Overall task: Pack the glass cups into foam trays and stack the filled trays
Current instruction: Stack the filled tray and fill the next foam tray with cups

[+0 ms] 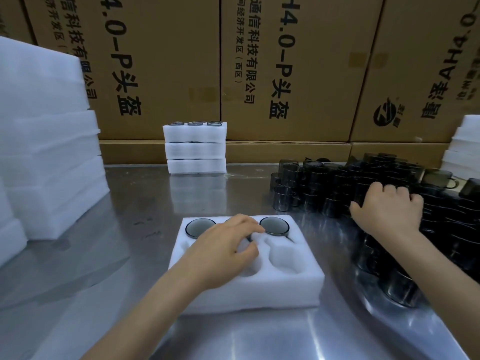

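Observation:
A white foam tray point(291, 289) lies on the steel table in front of me. Dark glass cups sit in its far row: one at the left point(198, 228), one at the right point(274, 225), and a middle one hidden under my hand. The near pockets point(283, 258) hold nothing. My left hand point(223, 250) rests over the tray's middle with its fingertips curled at the middle cup. My right hand point(387, 209) reaches into the crowd of dark glass cups point(324, 185) at the right, fingers curled down among them. Whether it holds one is hidden.
Three filled trays point(195, 148) are stacked at the back of the table point(130, 255). Tall piles of foam point(49, 141) stand at the left, and more foam point(465, 144) at the far right. Cardboard boxes point(285, 61) wall off the back.

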### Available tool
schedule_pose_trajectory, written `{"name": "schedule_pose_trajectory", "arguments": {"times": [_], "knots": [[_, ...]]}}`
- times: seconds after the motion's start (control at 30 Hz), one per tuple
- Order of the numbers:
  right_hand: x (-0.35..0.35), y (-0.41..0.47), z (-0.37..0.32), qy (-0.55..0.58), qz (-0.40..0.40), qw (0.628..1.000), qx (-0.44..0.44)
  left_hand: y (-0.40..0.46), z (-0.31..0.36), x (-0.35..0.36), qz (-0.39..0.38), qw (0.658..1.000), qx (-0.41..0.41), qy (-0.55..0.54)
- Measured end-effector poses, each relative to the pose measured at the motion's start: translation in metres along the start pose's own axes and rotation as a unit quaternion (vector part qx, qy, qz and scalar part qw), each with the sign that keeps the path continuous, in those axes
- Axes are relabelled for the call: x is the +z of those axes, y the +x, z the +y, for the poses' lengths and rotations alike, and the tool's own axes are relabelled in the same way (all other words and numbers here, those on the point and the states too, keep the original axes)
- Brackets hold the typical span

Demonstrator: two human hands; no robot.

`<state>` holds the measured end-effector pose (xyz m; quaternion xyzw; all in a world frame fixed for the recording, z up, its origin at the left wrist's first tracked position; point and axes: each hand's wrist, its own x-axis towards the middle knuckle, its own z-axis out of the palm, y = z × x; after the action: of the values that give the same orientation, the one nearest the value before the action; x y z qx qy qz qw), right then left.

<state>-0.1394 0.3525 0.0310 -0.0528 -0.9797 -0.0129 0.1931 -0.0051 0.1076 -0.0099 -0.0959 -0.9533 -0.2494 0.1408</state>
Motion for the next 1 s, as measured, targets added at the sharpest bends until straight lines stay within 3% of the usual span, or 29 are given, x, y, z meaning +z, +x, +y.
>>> {"name": "schedule_pose_trajectory", "arguments": {"times": [0.1,0.23,0.37,0.5,0.67,0.83,0.93,1.0], "knots": [[0.007,0.003,0.0,-0.006,-0.016,1.0,-0.026,-0.001,0.0,0.0,0.004,1.0,-0.002,0.003],[0.007,0.0,0.002,0.042,0.044,0.996,-0.067,-0.001,0.001,0.0,0.012,1.0,0.007,-0.001],[-0.013,-0.02,-0.007,0.21,0.103,0.96,-0.155,-0.001,0.006,-0.002,0.07,0.997,0.032,0.008],[-0.035,-0.065,-0.034,0.44,0.018,0.862,-0.252,-0.003,0.01,-0.004,0.104,0.993,0.059,-0.002],[-0.038,-0.103,-0.074,0.499,-0.036,0.798,-0.335,-0.003,0.011,-0.007,0.116,0.99,0.062,-0.053],[-0.03,-0.098,-0.071,0.56,-0.083,0.767,-0.301,0.0,0.008,-0.011,0.096,0.973,0.007,-0.21],[-0.026,-0.092,-0.057,0.621,-0.234,0.698,-0.271,0.0,0.006,-0.01,0.075,0.96,-0.006,-0.271],[-0.023,-0.091,-0.052,0.635,-0.256,0.68,-0.264,0.0,0.005,-0.009,0.065,0.957,-0.018,-0.281]]}}
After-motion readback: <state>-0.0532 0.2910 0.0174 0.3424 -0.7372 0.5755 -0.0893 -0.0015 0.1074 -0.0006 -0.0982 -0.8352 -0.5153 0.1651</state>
